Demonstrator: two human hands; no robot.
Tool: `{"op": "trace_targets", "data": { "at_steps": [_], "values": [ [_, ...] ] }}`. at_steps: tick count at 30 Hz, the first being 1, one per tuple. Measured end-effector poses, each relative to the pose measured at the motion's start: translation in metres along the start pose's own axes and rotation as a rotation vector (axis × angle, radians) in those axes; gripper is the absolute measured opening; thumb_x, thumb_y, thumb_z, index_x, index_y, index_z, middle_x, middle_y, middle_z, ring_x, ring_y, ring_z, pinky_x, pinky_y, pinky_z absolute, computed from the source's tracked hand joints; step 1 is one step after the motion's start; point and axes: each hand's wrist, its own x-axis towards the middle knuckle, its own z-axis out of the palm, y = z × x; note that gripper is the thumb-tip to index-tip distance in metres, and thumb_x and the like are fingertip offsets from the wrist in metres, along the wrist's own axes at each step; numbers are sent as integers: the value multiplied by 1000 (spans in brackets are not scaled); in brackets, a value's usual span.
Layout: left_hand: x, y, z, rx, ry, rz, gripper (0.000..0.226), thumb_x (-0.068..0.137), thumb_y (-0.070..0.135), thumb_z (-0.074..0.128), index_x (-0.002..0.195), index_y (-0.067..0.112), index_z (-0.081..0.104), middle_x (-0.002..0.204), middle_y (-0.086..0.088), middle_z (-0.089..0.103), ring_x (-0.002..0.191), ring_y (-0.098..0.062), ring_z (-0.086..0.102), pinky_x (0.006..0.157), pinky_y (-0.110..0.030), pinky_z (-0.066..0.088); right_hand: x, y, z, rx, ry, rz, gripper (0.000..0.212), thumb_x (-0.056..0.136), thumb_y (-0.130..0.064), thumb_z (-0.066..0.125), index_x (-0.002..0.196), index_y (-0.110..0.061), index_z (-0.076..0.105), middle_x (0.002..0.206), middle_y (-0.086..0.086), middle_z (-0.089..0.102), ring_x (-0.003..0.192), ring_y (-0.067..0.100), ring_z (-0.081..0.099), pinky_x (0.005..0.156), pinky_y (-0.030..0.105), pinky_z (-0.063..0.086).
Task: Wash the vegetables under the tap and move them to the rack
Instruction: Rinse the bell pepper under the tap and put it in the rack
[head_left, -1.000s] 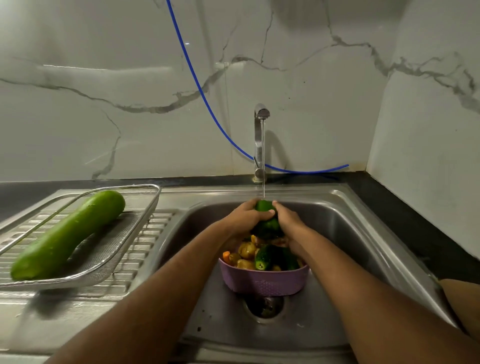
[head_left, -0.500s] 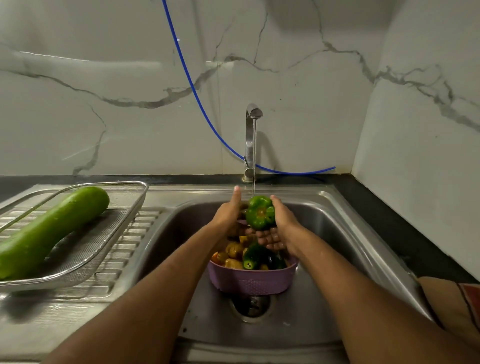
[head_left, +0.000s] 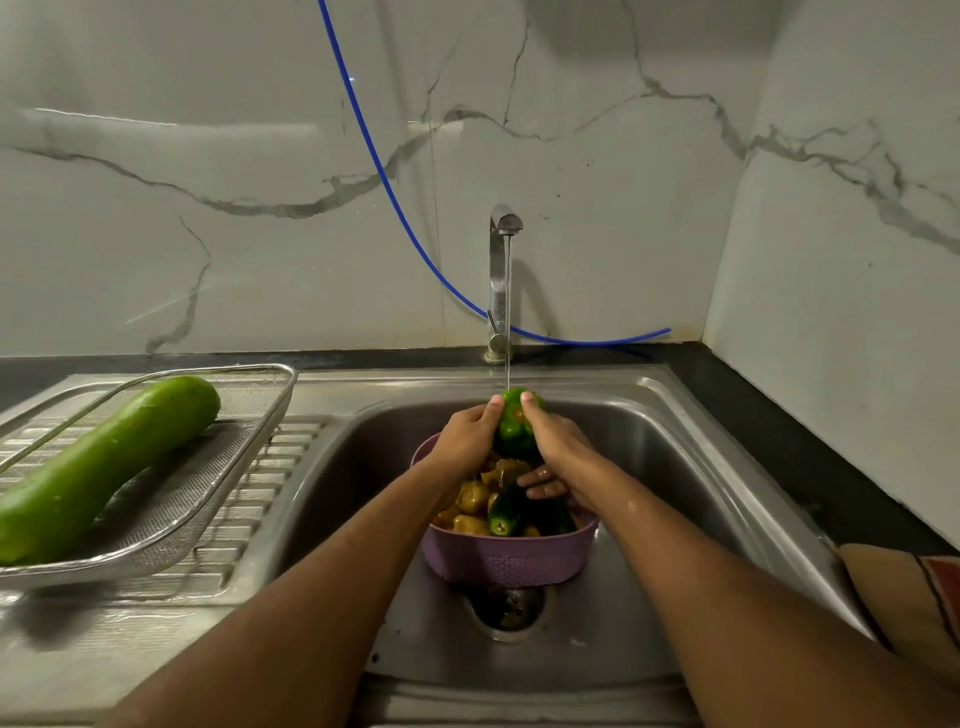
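**Pepper under the tap**

While water ran from the tap (head_left: 500, 270), the left hand (head_left: 467, 434) and right hand (head_left: 553, 441) clasped a green pepper (head_left: 514, 423) between curled fingers above the purple basket (head_left: 506, 561) of vegetables in the sink (head_left: 675, 467). A long gourd (head_left: 98, 467) lay in the rack (head_left: 208, 499).

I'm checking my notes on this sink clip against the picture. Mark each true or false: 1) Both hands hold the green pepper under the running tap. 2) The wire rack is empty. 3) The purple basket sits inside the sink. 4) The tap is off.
1) True: the left hand and right hand grip the green pepper under the tap.
2) False: a long green gourd lies in the wire rack.
3) True: the purple basket sits in the sink.
4) False: water streams down onto the pepper.
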Motion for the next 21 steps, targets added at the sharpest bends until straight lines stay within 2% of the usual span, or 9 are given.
{"op": "trace_targets", "data": {
  "at_steps": [2, 6, 11, 14, 18, 19, 21],
  "values": [
    [-3, 0, 1, 22, 39, 54, 47, 109, 44, 37, 136, 13, 59, 107, 0, 67, 101, -16, 65, 91, -36, 56, 0, -1, 0, 88, -22, -66, 64, 101, -66, 43, 150, -24, 44, 116, 12, 67, 89, 28, 75, 69, 37, 65],
    [-3, -4, -2, 72, 119, 156, 46, 109, 44, 37, 139, 17, 59, 123, -2, 68, 115, -17, 63, 101, -33, 50, 0, -2, 3, 245, -49, -137, 53, 101, -56, 53, 147, -27, 50, 125, 8, 64, 99, 30, 72, 70, 39, 65],
    [-1, -6, -6, -7, 102, 180, 42, 110, 39, 36, 143, 22, 57, 131, -4, 65, 121, -16, 60, 108, -41, 50, 0, -3, 3, 534, -136, -59, 45, 103, -43, 57, 145, -29, 51, 124, 12, 65, 96, 35, 74, 71, 41, 63],
    [-1, -8, -8, -6, 110, 204, 40, 108, 36, 45, 144, 21, 56, 134, -2, 65, 123, -16, 60, 107, -37, 51, 1, -2, -1, 699, -236, 8, 40, 104, -41, 57, 141, -26, 53, 123, 15, 67, 91, 35, 77, 70, 42, 61],
    [-3, -5, -11, -125, 114, 124, 42, 108, 37, 46, 146, 21, 53, 134, -4, 62, 115, -17, 63, 89, -27, 56, 4, -1, 2, 791, -339, 110, 54, 102, -48, 55, 144, -14, 50, 122, 21, 70, 88, 34, 78, 67, 38, 60],
    [-4, -3, -11, -167, 82, 77, 43, 109, 39, 43, 147, 23, 50, 134, -5, 61, 112, -18, 64, 86, -29, 56, 4, -2, 4, 786, -350, 126, 56, 102, -51, 53, 144, -13, 50, 122, 21, 70, 89, 33, 77, 70, 38, 60],
    [-5, -3, -11, -235, 31, -7, 48, 107, 44, 44, 153, 29, 41, 140, -8, 55, 119, -27, 62, 96, -43, 56, 4, -5, 7, 762, -369, 152, 59, 103, -56, 46, 142, -11, 53, 120, 19, 72, 92, 32, 76, 75, 39, 57]
  ]
}}
